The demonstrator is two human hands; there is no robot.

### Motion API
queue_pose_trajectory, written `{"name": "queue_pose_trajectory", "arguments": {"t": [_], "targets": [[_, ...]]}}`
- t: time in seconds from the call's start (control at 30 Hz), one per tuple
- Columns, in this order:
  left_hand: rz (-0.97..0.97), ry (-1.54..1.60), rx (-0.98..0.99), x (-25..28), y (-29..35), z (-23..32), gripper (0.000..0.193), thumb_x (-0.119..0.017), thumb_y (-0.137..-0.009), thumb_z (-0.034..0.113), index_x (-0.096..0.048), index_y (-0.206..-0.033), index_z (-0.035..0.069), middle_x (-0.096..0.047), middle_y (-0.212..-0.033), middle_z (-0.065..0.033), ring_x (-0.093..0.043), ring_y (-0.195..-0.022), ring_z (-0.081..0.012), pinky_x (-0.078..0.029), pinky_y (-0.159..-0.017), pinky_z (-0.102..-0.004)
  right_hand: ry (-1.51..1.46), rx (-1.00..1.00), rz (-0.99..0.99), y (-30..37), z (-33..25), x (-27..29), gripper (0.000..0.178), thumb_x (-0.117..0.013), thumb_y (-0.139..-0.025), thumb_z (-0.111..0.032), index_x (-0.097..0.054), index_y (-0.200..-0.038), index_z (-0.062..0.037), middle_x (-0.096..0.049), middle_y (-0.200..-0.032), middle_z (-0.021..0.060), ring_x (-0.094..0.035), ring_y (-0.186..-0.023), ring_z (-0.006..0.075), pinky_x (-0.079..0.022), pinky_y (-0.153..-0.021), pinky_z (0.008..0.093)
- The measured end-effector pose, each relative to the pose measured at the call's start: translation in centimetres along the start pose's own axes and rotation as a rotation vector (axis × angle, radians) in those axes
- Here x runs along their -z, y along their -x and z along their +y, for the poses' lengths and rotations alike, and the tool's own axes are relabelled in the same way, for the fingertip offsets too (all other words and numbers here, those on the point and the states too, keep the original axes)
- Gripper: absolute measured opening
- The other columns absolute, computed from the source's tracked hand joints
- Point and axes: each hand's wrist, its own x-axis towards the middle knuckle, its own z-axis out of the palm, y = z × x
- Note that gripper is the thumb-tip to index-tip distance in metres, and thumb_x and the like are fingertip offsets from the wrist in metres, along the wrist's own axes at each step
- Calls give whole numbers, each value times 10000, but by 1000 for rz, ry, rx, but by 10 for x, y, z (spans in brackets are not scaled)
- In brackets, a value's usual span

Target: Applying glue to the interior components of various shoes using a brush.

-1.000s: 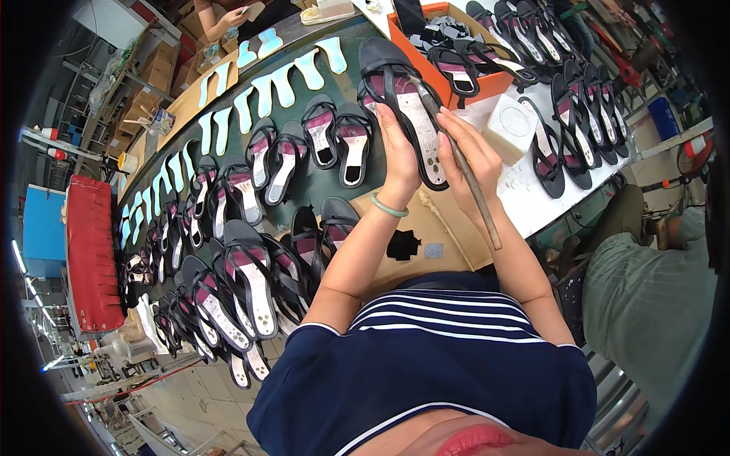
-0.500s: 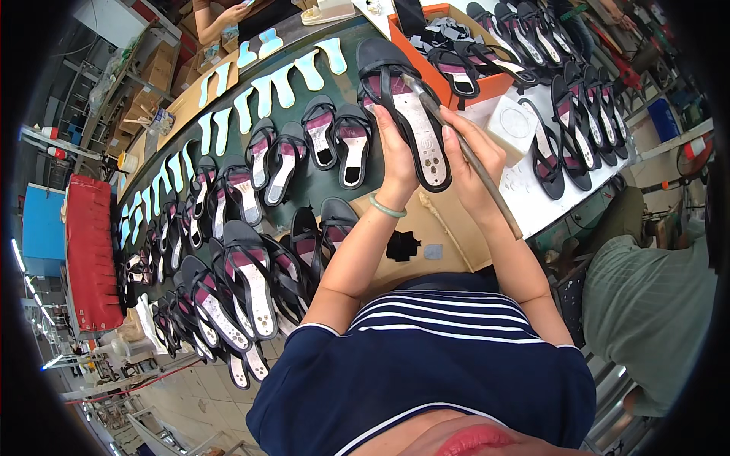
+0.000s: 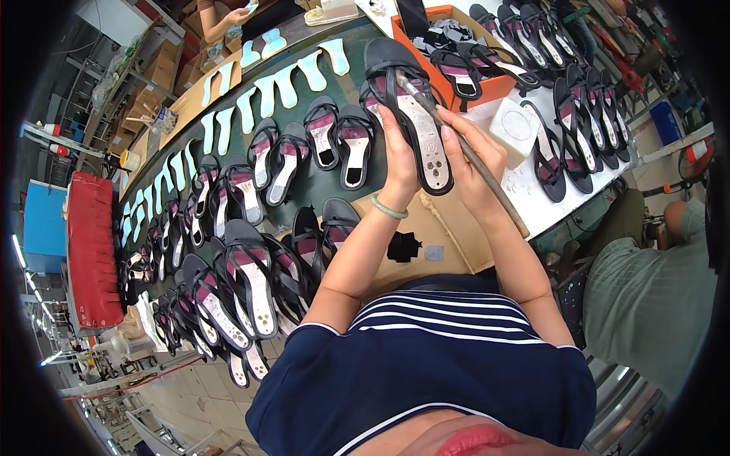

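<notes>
Above the near edge of the table, my left hand [image 3: 398, 156] grips the side of a black strappy sandal [image 3: 424, 135], its pale insole and purple lining facing up. My right hand [image 3: 473, 161] is closed round a long wooden-handled brush [image 3: 498, 190], held like a pen. The brush tip reaches in under the crossed straps toward the toe end; whether it touches the insole is hard to tell. Below my hands lies a cardboard sheet [image 3: 388, 267] bearing a black patch [image 3: 403, 247], a small grey square [image 3: 434, 253] and a thin stick [image 3: 449, 232].
Many similar sandals [image 3: 251, 281] crowd the green table to the left, with rows of pale insole pieces [image 3: 285, 87] behind. An orange box [image 3: 487, 90], a white block [image 3: 515, 128] and more sandals [image 3: 582, 125] stand at right. One person [image 3: 646, 304] sits at right; another person's arm [image 3: 217, 23] shows at top.
The sandal has shifted slightly right and down in my left hand. The brush tip has slid a little left along the strap area. At the top, the other person's hand has moved slightly.
</notes>
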Motion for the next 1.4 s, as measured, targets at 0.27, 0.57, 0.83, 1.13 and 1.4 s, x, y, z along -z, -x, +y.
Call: {"name": "queue_pose_trajectory", "arguments": {"t": [0.27,0.57,0.83,1.13,1.4], "targets": [[-16,6,20,-6,3,4,678,-212,-976,634,-570,-1116,76,-630,-984,-35,-620,-843,-124,-519,-747,-263,61,80,-13,-3,1,-2,201,-612,-897,-95,-666,-1035,40,-702,-992,176,-686,-928,316,-475,-935,444],[-50,-28,-4,-10,7,7,704,-189,-967,652,-567,-1128,80,-634,-986,-44,-635,-869,-135,-536,-755,-278,34,96,-49,-8,1,-2,201,-613,-897,-105,-668,-1037,28,-705,-980,161,-690,-914,295,-416,-1005,483],[-79,-12,25,-13,6,7,733,-174,-968,648,-547,-1219,69,-639,-1037,-57,-640,-891,-148,-538,-771,-283,-9,97,-127,-25,8,13,197,-614,-894,-102,-682,-1040,12,-716,-905,134,-692,-819,229,-333,-1067,504],[-134,-44,33,-12,5,10,721,-167,-983,619,-527,-1264,61,-645,-1076,-67,-642,-898,-140,-537,-777,-275,51,72,-266,-42,12,41,195,-618,-893,-147,-713,-1022,-36,-695,-723,57,-656,-703,139,-256,-1114,495],[-187,-107,9,-15,5,14,723,-166,-976,631,-539,-1229,66,-655,-1024,-60,-651,-832,-125,-549,-687,-251,64,119,-352,-64,14,64,181,-621,-895,-172,-727,-989,-59,-682,-675,27,-661,-715,139,-300,-1090,481]]}}
